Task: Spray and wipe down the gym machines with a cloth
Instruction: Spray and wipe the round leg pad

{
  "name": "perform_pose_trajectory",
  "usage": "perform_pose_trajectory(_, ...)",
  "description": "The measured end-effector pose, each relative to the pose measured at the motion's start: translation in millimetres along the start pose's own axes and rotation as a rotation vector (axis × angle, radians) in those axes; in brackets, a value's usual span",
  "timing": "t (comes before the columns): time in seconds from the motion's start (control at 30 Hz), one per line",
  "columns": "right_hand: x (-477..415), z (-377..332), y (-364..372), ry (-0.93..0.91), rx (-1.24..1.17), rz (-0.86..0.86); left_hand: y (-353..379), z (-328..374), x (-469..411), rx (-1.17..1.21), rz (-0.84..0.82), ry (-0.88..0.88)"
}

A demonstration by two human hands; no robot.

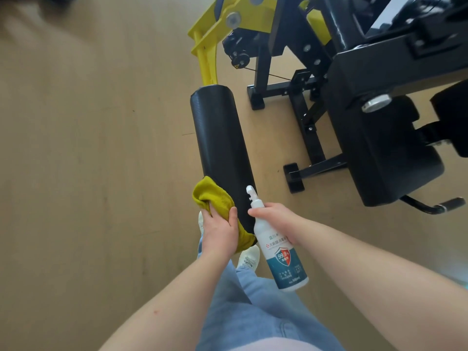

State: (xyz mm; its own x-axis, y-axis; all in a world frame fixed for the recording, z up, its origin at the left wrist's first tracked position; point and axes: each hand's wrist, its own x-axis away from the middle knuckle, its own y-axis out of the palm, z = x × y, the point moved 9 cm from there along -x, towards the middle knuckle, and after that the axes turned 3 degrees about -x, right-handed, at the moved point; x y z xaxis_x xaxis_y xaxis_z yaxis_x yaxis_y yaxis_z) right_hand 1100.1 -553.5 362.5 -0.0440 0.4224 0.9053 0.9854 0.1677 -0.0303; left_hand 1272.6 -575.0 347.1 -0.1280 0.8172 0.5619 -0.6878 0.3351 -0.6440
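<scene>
A black cylindrical roller pad [217, 138] on a yellow arm [207, 54] runs from the centre toward me. My left hand [220, 230] grips a yellow-green cloth [211, 198] and presses it against the pad's near left side. My right hand [278, 221] holds a white spray bottle [281, 254] with a blue and red label just right of the pad's near end. Its nozzle [250, 192] points up over the pad.
The black seat pad [387, 158] and black steel frame [304, 97] of the machine fill the right side, with a lever handle [440, 207] low at right. Wooden floor [88, 148] spreads to the left. My white shoes [249, 257] and blue jeans are below the pad.
</scene>
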Motion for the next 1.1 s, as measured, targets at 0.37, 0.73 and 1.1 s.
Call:
perform_pose_trajectory(0.37,22,-15,7,-0.091,0.196,0.004,-6,-31,-2,0.103,0.026,-0.216)
perform_pose_trajectory(0.73,28,-53,-4,-0.163,0.275,-0.010,-41,-43,-10,-0.081,-0.006,-0.401)
perform_pose_trajectory(1.1,-20,-147,-3,-0.195,0.041,-0.053,-84,18,-79,0.126,0.009,-0.255)
